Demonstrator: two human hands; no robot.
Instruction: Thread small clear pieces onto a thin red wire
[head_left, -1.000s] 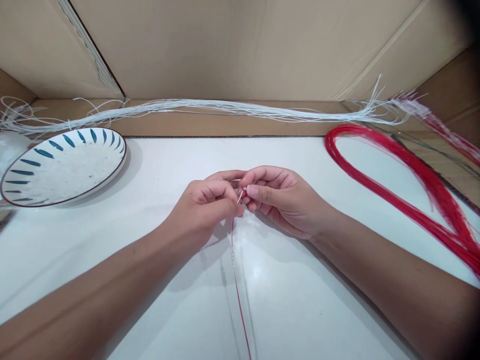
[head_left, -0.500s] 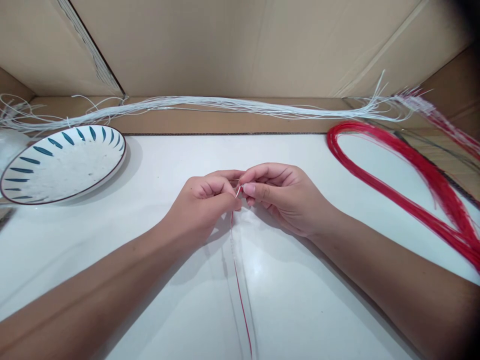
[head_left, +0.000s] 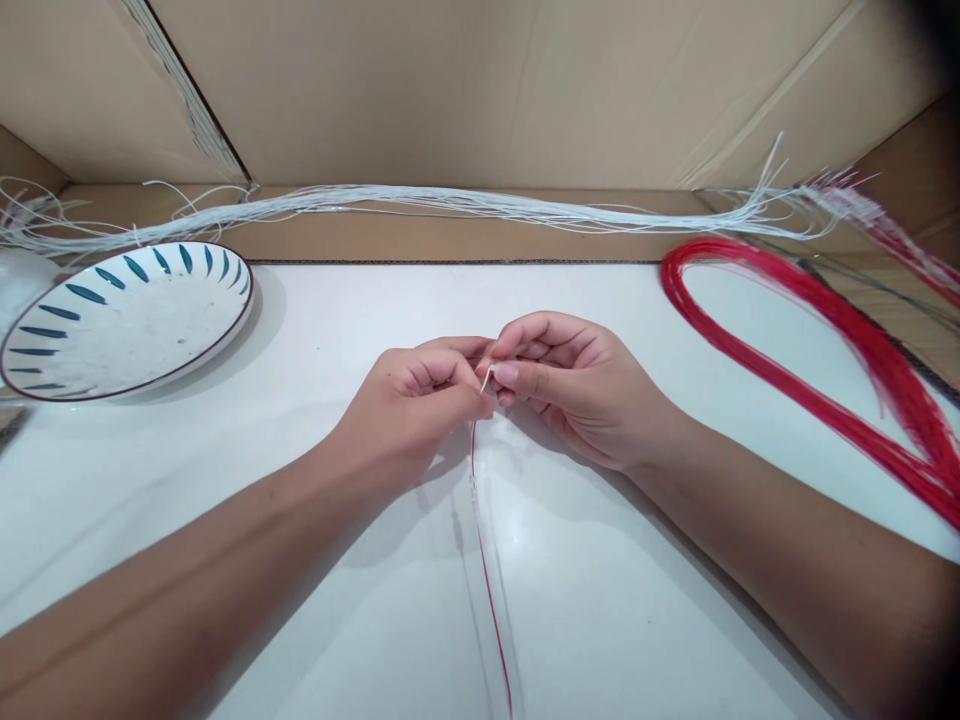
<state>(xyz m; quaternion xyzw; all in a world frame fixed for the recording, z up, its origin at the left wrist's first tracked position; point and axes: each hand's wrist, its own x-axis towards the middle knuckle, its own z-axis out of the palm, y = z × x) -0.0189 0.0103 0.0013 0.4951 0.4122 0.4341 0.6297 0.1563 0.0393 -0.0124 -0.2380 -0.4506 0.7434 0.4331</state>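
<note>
From my far place I see the two bare hands close together above the middle of the white desk [head_left: 375, 640], with their fingertips meeting. The left hand [head_left: 420, 400] has its thumb pressed to the fingers, and it pinches a thin red cord [head_left: 491, 600], which comes out below these fingertips. The right hand [head_left: 577, 390] is also closed in a pinch, its thumb tip at the upper end of a short, thin white strand [head_left: 487, 380] that shows between the two hands. How this strand joins the cord I cannot tell, because the fingers hide it. The red cord runs down from the hands toward the near side, and just below them it carries some small clear pieces [head_left: 473, 487], too small to tell exactly. To the left of the hands, well apart, is a shallow white ceramic plate [head_left: 142, 325] with dark blue-green strokes and a brown rim. To the right of the hands, a thick bundle of shiny red cords [head_left: 855, 325] makes a long loop on the desk. Beyond the hands, a long bundle of white cords [head_left: 450, 205] lies across, before a tan cardboard wall [head_left: 487, 90]. At its right end is a red and white bundle [head_left: 870, 215].
</note>
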